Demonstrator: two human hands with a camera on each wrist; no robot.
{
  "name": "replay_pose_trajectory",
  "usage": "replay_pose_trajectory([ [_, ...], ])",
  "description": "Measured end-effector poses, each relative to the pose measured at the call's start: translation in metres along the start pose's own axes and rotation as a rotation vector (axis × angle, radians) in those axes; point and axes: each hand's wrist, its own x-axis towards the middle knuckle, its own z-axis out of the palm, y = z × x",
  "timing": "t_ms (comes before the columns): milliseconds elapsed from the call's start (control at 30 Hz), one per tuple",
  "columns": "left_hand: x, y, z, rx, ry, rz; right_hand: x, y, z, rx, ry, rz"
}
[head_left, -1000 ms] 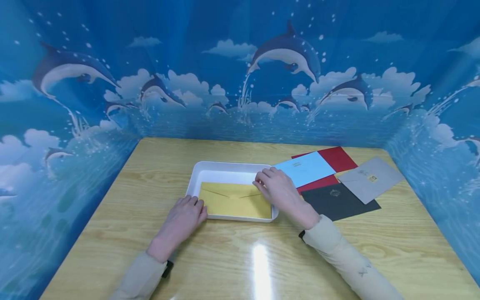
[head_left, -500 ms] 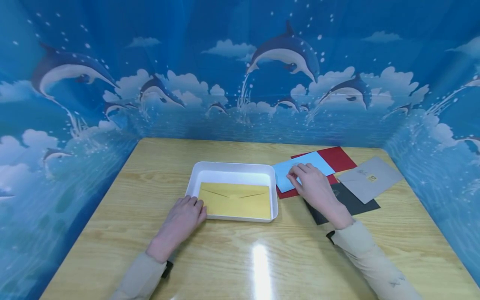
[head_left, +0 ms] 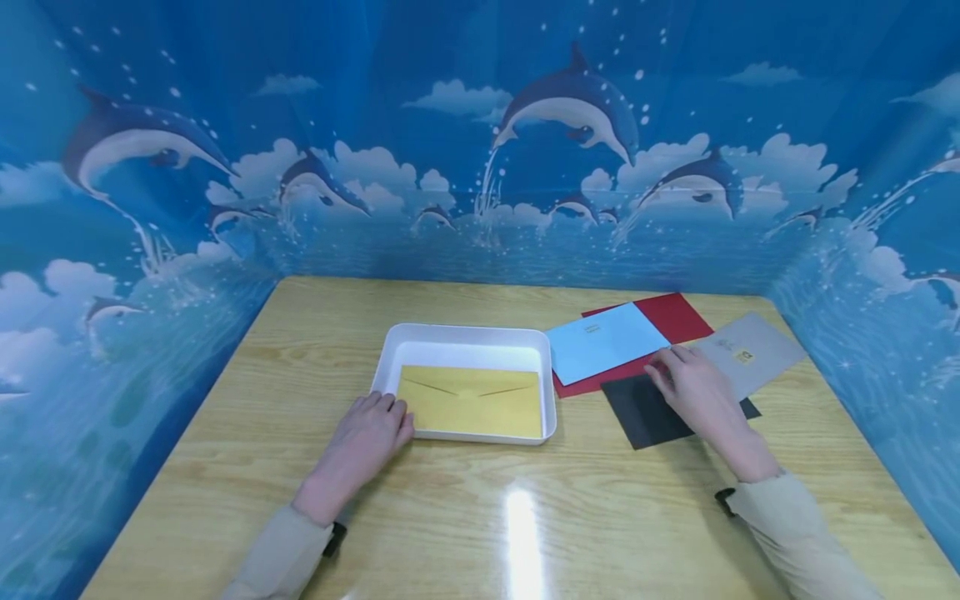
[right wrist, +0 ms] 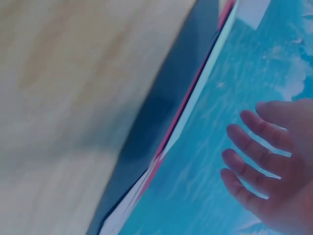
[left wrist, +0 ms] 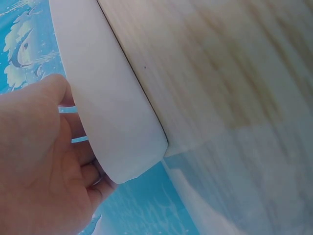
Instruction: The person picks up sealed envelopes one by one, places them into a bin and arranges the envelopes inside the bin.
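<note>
A white tray rests on the table with a yellow envelope lying in its front part, flap side up. My left hand grips the tray's front left corner, its fingers over the rim; the left wrist view shows the hand curled at the tray wall. My right hand hovers with relaxed fingers over a black envelope, hiding part of it. In the right wrist view, the right hand holds nothing and is apart from the envelopes.
Right of the tray, a light blue envelope lies across red envelopes. A grey envelope overlaps the black one at the right. Behind the wooden table hangs a blue dolphin-print curtain.
My right hand has left the yellow envelope's upper right area in the tray and travelled right, past the light blue envelope, to the black one. The left hand stays at the tray corner.
</note>
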Motion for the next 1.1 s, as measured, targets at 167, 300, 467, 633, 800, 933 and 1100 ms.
replay_pose_trajectory([
  [167,0.000,0.000,0.000,0.005,0.001,0.007,-0.019,0.019,-0.006,-0.055,-0.044,0.035],
  [300,-0.001,0.000,0.001,0.003,0.007,0.000,-0.031,0.033,-0.008,-0.080,-0.120,0.075],
  [467,-0.001,0.000,0.002,0.003,0.007,-0.016,-0.044,0.047,-0.007,-0.090,-0.284,0.164],
  [633,-0.001,0.000,0.001,-0.010,0.004,-0.030,-0.049,0.051,-0.008,-0.084,-0.453,0.243],
  [800,-0.001,0.001,0.000,-0.013,-0.006,-0.031,-0.050,0.047,-0.008,-0.085,-0.466,0.237],
  [933,-0.001,0.001,-0.001,-0.012,-0.003,-0.025,-0.049,0.039,-0.009,-0.099,-0.471,0.225],
  [1100,0.000,0.001,0.000,-0.009,-0.004,-0.025,-0.050,0.025,-0.009,-0.114,-0.470,0.224],
])
